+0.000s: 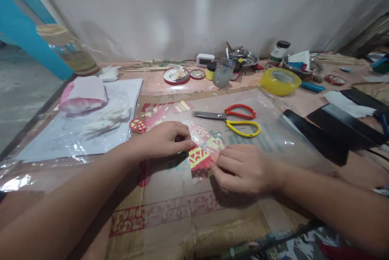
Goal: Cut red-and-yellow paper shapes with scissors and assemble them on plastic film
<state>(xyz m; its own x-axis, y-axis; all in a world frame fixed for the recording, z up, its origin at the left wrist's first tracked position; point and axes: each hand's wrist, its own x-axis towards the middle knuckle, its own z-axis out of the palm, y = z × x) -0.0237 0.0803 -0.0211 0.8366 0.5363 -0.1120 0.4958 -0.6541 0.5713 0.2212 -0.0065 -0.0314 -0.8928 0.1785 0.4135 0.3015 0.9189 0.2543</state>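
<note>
A small red and yellow patterned paper cutout (199, 158) lies between my hands over a translucent plastic sheet. My left hand (170, 140) is closed, thumb and fingertips at the cutout's upper left edge. The fingers of my right hand (241, 168) pinch at its right side, where a pinkish bit shows; the exact grip is partly hidden. Just beyond, scissors (226, 118) with one red and one yellow handle lie with blades to the left. Similar patterned pieces (182, 106) sit near my left hand, along with a rounded red one (138, 125).
Left are white papers (121, 93) and a pink packet (83, 93). Along the back stand a red-rimmed lid of small bits (176, 75), a cup of cloudy liquid (223, 74) and a yellow tape roll (279, 81). Black flat objects (343, 124) lie right. Paper scraps (300, 248) fill the lower right.
</note>
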